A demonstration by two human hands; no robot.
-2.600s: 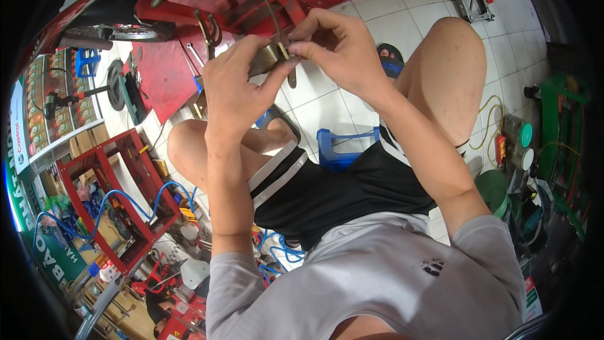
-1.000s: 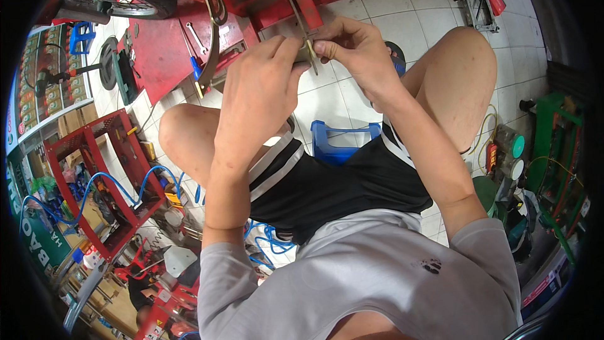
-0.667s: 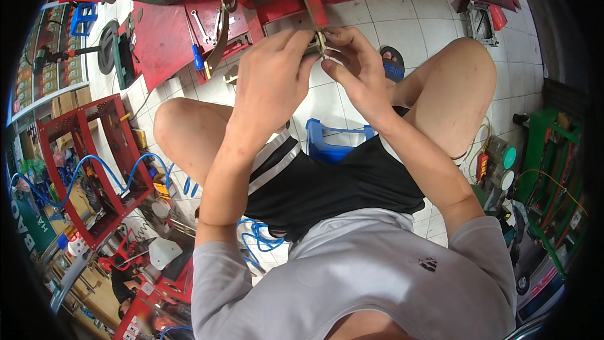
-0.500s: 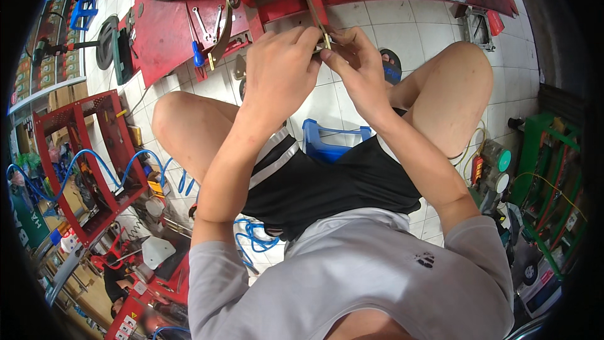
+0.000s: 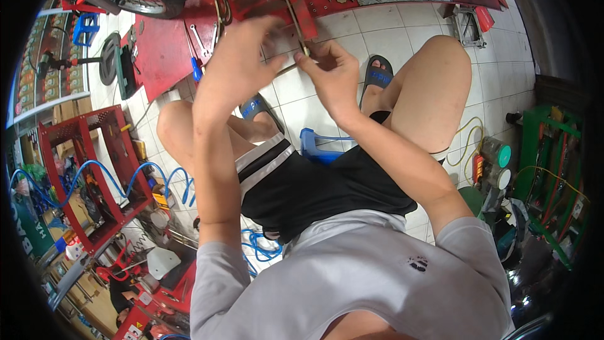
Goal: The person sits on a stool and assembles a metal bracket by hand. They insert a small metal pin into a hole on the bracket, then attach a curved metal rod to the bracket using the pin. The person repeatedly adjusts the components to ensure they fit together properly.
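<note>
My right hand (image 5: 333,79) pinches the end of a narrow metal strip (image 5: 306,49) between thumb and fingers. Its tip looks brass-coloured, and the strip seems to run up along the red metal frame (image 5: 304,19). I cannot make out its exact kind. To the left, my left hand (image 5: 233,63) is blurred by motion. Its thumb and fingers are spread apart, with nothing visible between them. A thin dark edge shows just below the gap between the hands, too small to name.
A red work platform (image 5: 157,56) holds wrenches (image 5: 199,36) and a blue-handled screwdriver (image 5: 196,70). A spoked wheel (image 5: 135,0) stands at upper left. Below my hands is a blue plastic stool (image 5: 308,145). A red metal rack (image 5: 82,170) and coiled blue hose (image 5: 261,245) are at left.
My left hand has come away from the metal strip, moving left, and its fingers have opened. My right hand keeps its pinch. The whole view has shifted slightly.
</note>
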